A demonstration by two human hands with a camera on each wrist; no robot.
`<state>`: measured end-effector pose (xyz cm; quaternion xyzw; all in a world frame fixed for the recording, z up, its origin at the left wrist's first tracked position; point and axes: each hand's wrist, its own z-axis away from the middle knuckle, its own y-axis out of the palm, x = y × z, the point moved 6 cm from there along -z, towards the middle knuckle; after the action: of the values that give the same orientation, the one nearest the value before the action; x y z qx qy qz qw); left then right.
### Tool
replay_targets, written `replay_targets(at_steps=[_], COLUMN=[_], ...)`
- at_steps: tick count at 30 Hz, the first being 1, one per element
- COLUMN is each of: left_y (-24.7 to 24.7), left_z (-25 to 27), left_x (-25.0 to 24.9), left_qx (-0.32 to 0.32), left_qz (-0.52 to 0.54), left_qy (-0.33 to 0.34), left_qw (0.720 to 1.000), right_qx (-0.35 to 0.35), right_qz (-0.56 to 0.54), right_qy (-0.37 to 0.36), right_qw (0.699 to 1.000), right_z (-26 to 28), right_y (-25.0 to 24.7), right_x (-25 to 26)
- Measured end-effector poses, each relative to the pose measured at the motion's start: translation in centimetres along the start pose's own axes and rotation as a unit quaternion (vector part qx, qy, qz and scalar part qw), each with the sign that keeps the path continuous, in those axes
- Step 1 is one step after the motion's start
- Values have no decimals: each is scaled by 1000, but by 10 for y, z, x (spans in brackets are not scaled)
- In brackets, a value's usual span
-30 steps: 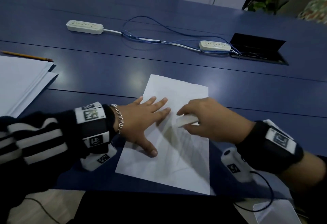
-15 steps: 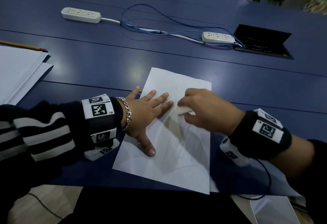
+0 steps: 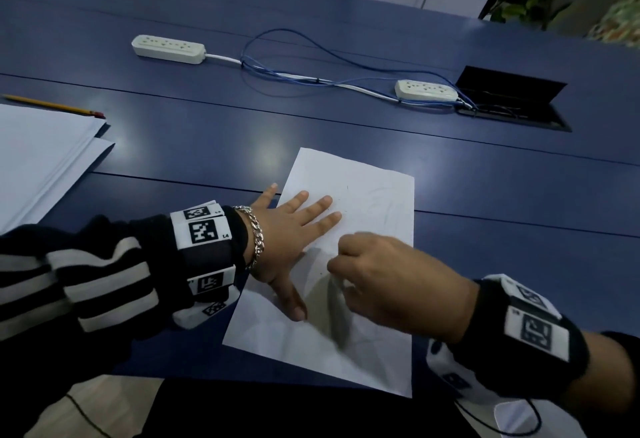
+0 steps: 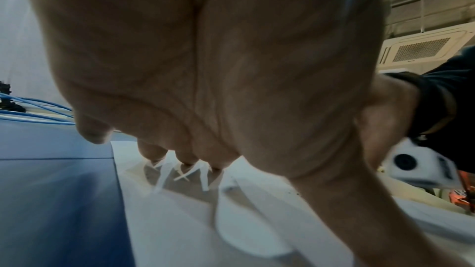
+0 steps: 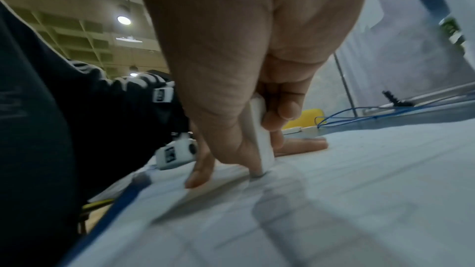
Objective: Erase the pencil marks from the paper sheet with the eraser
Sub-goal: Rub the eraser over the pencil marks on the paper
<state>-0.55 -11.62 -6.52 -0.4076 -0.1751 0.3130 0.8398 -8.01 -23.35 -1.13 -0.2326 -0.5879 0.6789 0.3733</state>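
Closest to me is my right hand point(image 3: 388, 285), fingers and thumb pinched around the white eraser point(image 5: 260, 141) so it stands nearly upright with its bottom edge down on the paper sheet point(image 3: 367, 195). I'd say holding it on edge like that puts the pressure on a small patch, which makes sense for scrubbing faint lines. From the head view the eraser is pretty much hidden under my knuckles; the right wrist view is the one that shows it properly. Just beside it, my left hand point(image 3: 294, 226) lies flat with fingers spread and straight, holding nothing, the palm and thumb pressing on the left part of the sheet and the little finger hanging off onto the blue worktop point(image 3: 519, 195). That's there to pin the sheet, I reckon, since a loose page would slide or crumple under the rubbing. The sheet itself sits right at the near edge of the worktop, a bit wrinkled, with some thin pencil marks point(image 3: 347, 188) left on the upper half, so I'd guess there's more to do up there. Further left there's a stack of paper point(image 3: 38, 153) with a pencil point(image 3: 52, 105) lying at its far edge, and way at the back two power strips point(image 3: 168, 49) with blue cables point(image 3: 304, 77).
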Motion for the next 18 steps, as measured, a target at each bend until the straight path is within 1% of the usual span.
replay_targets(at_steps=[1,3,5,8,11,14,16,18], left_y=[0,1,2,3,-4,-12,-7,1], left_z=[0,-1,-1,-1,-2,-3,-4,-5], left_x=[0,2,5,11,18,20,16,15], left_qx=[2,1,-5,-16,-47,-78,-61,-35], left_qz=[-2,2,9,14,12,14,27,44], left_qy=[1,6,12,8,7,25,36,36], left_qw=[1000,1000,1000,1000,999,997,997,998], right_qx=[20,7,-18,-3,16,3,0,20], right_qz=[-11,-35,-56,-71,-74,-79,-75,-59], right_qy=[-2,12,44,85,115,137,138,130], right_qw=[1000,999,997,994,990,987,988,990], right_z=[5,15,26,46,53,48,43,36], right_y=[1,-5,-9,-5,5,8,5,1], right_x=[3,-4,-16,-22,-29,-39,-45,-47])
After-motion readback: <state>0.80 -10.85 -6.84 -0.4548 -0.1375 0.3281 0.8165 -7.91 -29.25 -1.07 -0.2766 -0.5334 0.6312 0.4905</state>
